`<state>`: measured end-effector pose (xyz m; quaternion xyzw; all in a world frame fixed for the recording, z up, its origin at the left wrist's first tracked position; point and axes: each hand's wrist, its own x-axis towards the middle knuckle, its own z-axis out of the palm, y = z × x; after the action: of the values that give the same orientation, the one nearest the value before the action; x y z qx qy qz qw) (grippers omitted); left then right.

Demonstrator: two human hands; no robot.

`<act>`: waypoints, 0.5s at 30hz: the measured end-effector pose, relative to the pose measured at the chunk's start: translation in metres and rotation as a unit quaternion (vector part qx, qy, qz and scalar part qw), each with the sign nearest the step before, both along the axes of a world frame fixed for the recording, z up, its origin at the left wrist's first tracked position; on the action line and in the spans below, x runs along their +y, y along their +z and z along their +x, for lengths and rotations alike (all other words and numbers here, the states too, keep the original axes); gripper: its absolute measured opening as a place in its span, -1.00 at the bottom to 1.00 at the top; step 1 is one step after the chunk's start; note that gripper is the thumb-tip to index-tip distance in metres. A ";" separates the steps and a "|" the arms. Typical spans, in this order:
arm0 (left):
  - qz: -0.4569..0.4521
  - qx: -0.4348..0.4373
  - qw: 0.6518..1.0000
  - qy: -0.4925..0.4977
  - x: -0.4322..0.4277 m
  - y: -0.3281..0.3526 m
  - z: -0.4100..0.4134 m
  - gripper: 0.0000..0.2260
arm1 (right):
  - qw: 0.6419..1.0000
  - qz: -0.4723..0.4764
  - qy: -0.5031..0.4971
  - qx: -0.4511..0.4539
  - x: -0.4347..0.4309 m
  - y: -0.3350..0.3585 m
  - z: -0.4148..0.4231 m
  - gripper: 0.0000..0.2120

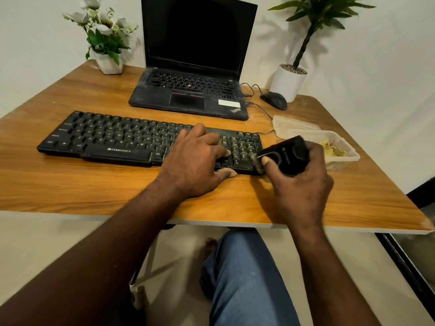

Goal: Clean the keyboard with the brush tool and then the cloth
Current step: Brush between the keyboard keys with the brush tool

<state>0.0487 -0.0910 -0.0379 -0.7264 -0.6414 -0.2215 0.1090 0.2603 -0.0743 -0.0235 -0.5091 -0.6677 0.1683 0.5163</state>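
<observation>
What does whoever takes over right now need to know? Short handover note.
Left hand: flat on the keyboard's right half, steadying it.
Right hand: grips the brush, bristles at the number pad's front right corner.
Yellow thing in the plastic tub at the right may be the cloth; not in hand.
Done: brushing under way; coverage so far, cannot tell.
Left: finish brushing, then wipe with the cloth.

A wooden table (94,184) holds an open laptop (193,90) with a dark screen, a black mouse (274,100) beside a white potted plant (288,82), a pot of white flowers (109,63), and a clear plastic box (342,164).
</observation>
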 end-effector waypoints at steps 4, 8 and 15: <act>-0.003 0.004 1.000 0.002 0.000 0.001 -0.001 -0.46 | 0.997 0.000 0.037 -0.068 0.000 0.007 -0.013 -0.51; -0.005 0.005 1.000 0.001 -0.001 0.001 0.000 -0.45 | 0.998 0.000 -0.005 -0.067 0.017 0.018 -0.014 -0.51; -0.009 -0.002 1.000 0.000 -0.001 0.001 -0.002 -0.46 | 0.987 -0.033 0.051 -0.147 0.032 0.029 -0.022 -0.46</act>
<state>0.0471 -0.0921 -0.0369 -0.7270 -0.6436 -0.2168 0.1014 0.2379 -0.0425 0.0054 -0.5106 -0.7555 0.1397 0.3861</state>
